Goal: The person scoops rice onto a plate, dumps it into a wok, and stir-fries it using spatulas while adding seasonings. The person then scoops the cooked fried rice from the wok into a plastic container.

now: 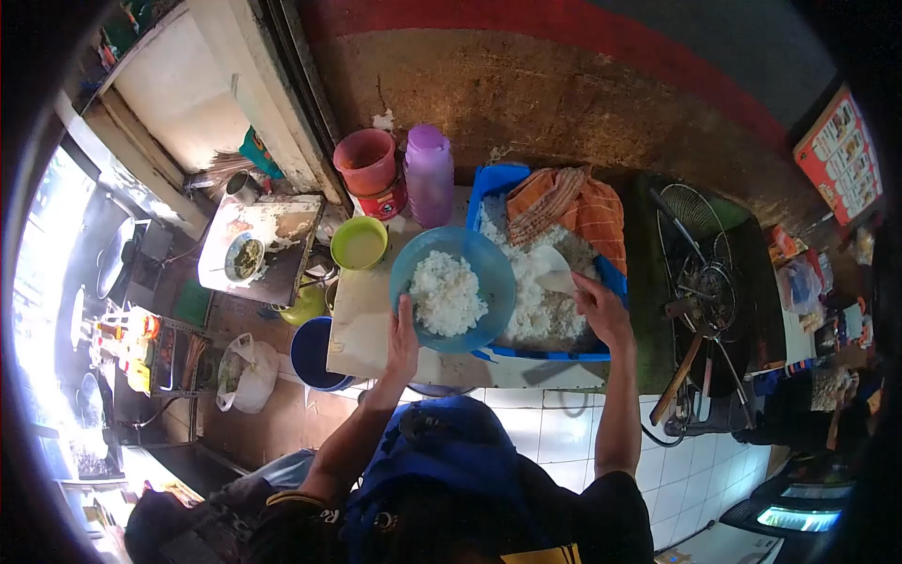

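My left hand (403,340) grips the near left rim of a translucent blue bowl (500,270). A mound of cooked white rice (445,293) lies inside the bowl. With my right hand (599,310) I hold a pale rice paddle (556,280) by its handle, fingers closed round it. The paddle is over a blue tub (486,180) of white rice, just right of the bowl; rice partly hides or whitens its blade. An orange checked cloth (587,211) lies over the tub's far right corner.
Behind the bowl stand a lime-green bowl (360,243), a red bucket (365,162) and a purple jug (429,179). To the right are a wire strainer (691,211) and long-handled utensils in a dark wok area. A blue bucket (318,354) stands at lower left.
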Demonstrator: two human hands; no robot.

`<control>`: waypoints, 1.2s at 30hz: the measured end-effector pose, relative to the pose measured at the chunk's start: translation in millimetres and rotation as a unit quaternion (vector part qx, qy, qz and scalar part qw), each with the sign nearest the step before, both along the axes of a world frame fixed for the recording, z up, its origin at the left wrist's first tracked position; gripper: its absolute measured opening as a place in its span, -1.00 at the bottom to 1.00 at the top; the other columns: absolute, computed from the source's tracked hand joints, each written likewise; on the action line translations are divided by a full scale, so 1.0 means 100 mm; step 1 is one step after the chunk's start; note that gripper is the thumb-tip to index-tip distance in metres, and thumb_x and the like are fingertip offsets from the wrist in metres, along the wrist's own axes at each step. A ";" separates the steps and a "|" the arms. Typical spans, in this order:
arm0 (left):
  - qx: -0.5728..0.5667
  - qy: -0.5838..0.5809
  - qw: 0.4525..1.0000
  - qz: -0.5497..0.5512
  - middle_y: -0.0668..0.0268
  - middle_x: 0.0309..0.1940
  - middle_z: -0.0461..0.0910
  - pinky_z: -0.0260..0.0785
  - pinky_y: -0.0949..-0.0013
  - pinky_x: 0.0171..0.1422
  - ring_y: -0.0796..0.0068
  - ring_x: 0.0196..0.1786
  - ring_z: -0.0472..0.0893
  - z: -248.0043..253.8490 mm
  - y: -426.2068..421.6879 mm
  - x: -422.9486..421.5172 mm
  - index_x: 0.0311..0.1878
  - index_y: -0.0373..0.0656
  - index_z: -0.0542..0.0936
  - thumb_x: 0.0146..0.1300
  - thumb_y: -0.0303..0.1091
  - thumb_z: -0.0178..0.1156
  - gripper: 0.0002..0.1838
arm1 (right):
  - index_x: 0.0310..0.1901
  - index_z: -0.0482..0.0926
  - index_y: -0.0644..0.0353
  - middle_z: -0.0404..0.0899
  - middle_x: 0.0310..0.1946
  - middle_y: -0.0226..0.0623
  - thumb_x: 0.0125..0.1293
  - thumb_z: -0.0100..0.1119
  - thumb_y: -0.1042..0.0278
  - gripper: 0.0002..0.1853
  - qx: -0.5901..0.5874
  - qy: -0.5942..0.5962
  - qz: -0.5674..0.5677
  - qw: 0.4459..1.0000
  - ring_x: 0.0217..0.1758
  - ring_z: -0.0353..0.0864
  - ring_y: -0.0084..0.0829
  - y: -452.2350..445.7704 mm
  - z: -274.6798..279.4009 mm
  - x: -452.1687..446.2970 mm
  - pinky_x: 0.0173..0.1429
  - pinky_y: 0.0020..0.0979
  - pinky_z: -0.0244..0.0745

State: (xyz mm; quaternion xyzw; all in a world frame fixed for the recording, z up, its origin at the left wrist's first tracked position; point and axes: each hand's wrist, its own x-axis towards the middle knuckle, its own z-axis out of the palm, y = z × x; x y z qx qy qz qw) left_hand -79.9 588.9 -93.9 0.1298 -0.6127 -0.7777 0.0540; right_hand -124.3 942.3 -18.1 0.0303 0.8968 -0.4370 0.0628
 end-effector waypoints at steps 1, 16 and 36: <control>-0.007 0.000 1.000 -0.021 0.13 0.23 0.38 0.34 0.27 0.28 0.31 0.25 0.42 -0.05 0.03 0.00 0.40 -0.25 0.23 0.41 0.23 -0.09 -0.23 | 0.27 0.47 0.08 0.64 -0.34 -0.28 0.39 0.09 0.28 -0.58 0.071 0.043 0.032 0.996 -0.31 0.62 -0.42 -0.19 0.28 0.07 -0.18 -0.34 0.46; -0.467 0.236 0.851 -0.044 -0.27 0.35 0.17 0.12 0.02 0.46 -0.22 0.38 0.24 -0.32 -0.68 0.41 0.50 -0.33 -0.07 0.07 -0.72 0.09 -0.10 | 0.15 0.58 -0.23 0.67 -0.13 -0.09 0.36 0.01 0.19 -0.65 0.440 -0.030 0.000 0.898 -0.04 0.65 -0.10 -0.17 -0.42 0.07 0.06 -0.06 0.47; -0.408 0.243 0.877 -0.076 -0.21 0.36 0.15 0.14 0.07 0.45 -0.12 0.40 0.23 -0.19 -0.44 0.31 0.48 -0.34 -0.03 0.46 -0.47 -0.13 -0.41 | 0.21 0.52 0.09 0.68 -0.31 -0.20 0.35 0.15 0.34 -0.61 0.079 0.040 0.089 0.992 -0.33 0.64 -0.49 -0.42 0.54 0.26 -0.17 -0.39 0.50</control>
